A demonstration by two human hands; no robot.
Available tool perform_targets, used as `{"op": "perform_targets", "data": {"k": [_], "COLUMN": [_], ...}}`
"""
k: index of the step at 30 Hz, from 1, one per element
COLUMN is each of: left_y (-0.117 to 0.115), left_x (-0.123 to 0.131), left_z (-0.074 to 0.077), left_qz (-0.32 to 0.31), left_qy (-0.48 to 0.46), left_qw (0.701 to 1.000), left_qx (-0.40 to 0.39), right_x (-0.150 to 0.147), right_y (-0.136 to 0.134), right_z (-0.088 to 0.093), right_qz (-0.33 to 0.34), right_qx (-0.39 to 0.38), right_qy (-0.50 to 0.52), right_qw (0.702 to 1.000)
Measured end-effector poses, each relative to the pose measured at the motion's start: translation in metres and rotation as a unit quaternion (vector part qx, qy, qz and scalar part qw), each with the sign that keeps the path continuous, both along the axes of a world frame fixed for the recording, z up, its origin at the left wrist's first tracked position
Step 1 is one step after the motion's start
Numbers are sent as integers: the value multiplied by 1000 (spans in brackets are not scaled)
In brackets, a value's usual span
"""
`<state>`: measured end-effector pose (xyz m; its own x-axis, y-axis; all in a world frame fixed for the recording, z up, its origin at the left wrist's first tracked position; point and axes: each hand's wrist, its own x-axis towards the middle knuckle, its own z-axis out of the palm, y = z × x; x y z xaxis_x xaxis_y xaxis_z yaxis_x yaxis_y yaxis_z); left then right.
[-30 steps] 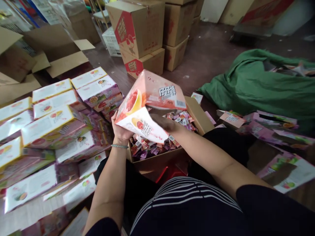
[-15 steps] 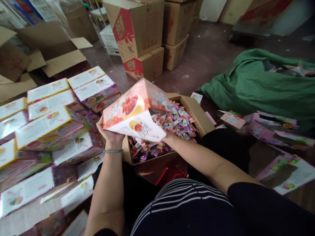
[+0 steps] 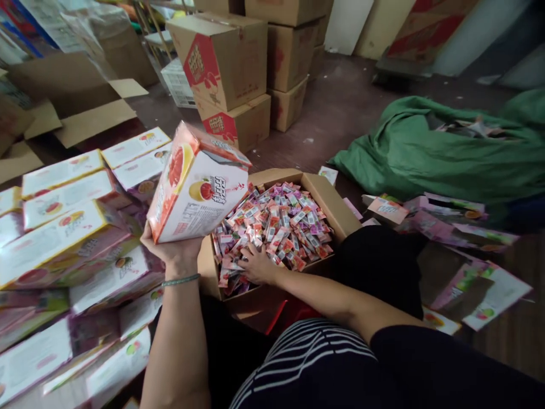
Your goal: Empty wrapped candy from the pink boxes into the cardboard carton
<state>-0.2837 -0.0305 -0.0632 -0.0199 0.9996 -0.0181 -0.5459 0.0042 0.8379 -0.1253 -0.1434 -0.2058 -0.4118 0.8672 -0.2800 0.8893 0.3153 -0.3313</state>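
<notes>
My left hand [image 3: 172, 247] grips a fruit-printed paper carton [image 3: 202, 196] from below, its fingers partly hidden behind it. The carton is tilted, with grapefruit pictures on its white and orange sides, above the left edge of an open cardboard box [image 3: 336, 207]. Small orange, pink and purple sachets [image 3: 293, 218] fill that box. My right hand [image 3: 258, 266] lies on the sachets near the box's front left, fingers spread and touching them. A green bracelet [image 3: 181, 280] circles my left wrist.
Fruit-printed cartons [image 3: 63, 244] are stacked at left. Sealed brown boxes [image 3: 225, 62] stand behind. A green sack [image 3: 395, 147] lies at right, with torn, flattened cartons [image 3: 498, 295] on the floor before it. An open brown box [image 3: 93, 122] sits at back left.
My right hand has left the carton's lower edge and moved down left onto the sachets. My left hand has shifted the carton left and turned it more upright, uncovering more sachets.
</notes>
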Motion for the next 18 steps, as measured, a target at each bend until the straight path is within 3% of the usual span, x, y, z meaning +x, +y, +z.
{"op": "perform_targets", "data": {"k": [3, 6, 8, 11, 14, 16, 18], "left_y": [-6, -16, -27, -50, -72, -77, -67], "left_x": [9, 24, 40, 69, 91, 96, 94], "left_z": [4, 8, 12, 16, 17, 12, 3], "left_qz": [-64, -102, -126, -196, -286, -335, -364], "left_qy": [-1, -15, -4, 33, 55, 73, 100], "left_qw": [997, 992, 988, 976, 951, 928, 905], "left_qx": [-42, -74, -86, -88, -105, -143, -196], "right_x": [10, 39, 55, 65, 70, 88, 120], "right_y": [8, 5, -4, -11, -6, -7, -19], "right_z": [21, 59, 87, 119, 135, 141, 150], "right_qz": [-23, -128, -218, -305, -351, -397, -447], "right_qx": [-39, -1, 27, 76, 136, 156, 185], "right_qy": [53, 233, 397, 603, 721, 745, 737], "right_qw": [998, 964, 891, 733, 581, 513, 473]}}
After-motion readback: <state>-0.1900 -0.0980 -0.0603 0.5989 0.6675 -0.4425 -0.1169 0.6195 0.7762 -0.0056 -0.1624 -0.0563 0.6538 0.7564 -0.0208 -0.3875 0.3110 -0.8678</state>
